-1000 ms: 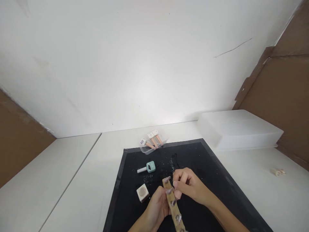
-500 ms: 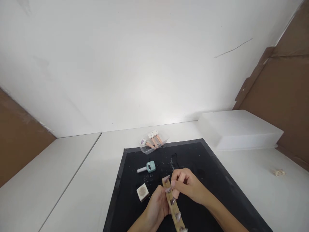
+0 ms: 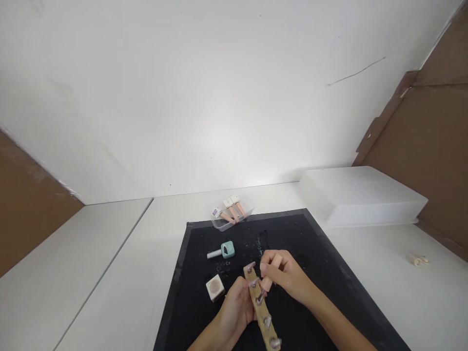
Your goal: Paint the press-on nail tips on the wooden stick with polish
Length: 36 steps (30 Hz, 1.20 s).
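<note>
Strip of wood, over the black mat, is grasped by the left hand; right of the strip, the right hand pinches a pink-handled brush; left of it sits a white cube

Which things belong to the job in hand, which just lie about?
In use:
wooden strip, in the left hand
pink-handled brush, in the right hand

Lying about:
white block, possibly related
teal bottle
clear tray with bottles
white plastic box
small beige pieces
</note>
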Motion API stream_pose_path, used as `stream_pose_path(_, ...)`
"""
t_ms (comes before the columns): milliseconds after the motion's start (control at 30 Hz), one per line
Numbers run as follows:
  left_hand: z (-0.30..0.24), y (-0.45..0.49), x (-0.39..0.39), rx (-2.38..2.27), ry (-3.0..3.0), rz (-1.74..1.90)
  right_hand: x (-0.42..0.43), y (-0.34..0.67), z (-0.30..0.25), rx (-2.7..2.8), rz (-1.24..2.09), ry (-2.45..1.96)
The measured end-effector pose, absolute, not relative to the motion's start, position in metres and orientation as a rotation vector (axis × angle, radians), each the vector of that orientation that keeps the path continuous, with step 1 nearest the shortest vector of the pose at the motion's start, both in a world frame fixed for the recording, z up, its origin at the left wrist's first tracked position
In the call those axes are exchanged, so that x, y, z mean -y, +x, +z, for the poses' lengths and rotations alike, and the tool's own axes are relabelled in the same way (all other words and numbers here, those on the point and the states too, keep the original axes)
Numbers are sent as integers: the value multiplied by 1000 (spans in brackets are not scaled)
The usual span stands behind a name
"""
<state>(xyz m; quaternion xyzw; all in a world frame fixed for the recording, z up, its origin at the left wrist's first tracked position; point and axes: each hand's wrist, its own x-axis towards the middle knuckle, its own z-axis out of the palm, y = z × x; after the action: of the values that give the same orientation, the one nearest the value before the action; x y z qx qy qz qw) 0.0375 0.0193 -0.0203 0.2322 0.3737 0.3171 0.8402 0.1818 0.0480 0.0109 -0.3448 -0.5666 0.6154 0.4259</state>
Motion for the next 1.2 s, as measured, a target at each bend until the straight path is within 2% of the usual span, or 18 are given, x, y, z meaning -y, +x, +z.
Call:
stream_pose_path(133, -20, 38, -19, -792, 458, 676, -48, 181, 10, 1401, 1558, -890)
stream_pose_path(300, -25, 35, -20, -808, 404, 686, -52, 182, 7, 1358, 1369, -1031)
stream_pose_path(567, -28, 35, -24, -770, 351, 700, -46, 180, 14, 1488, 1407, -928)
stream_pose_path(1200, -28, 34, -23, -766, 307, 713, -47, 182, 17, 1591, 1204, -890)
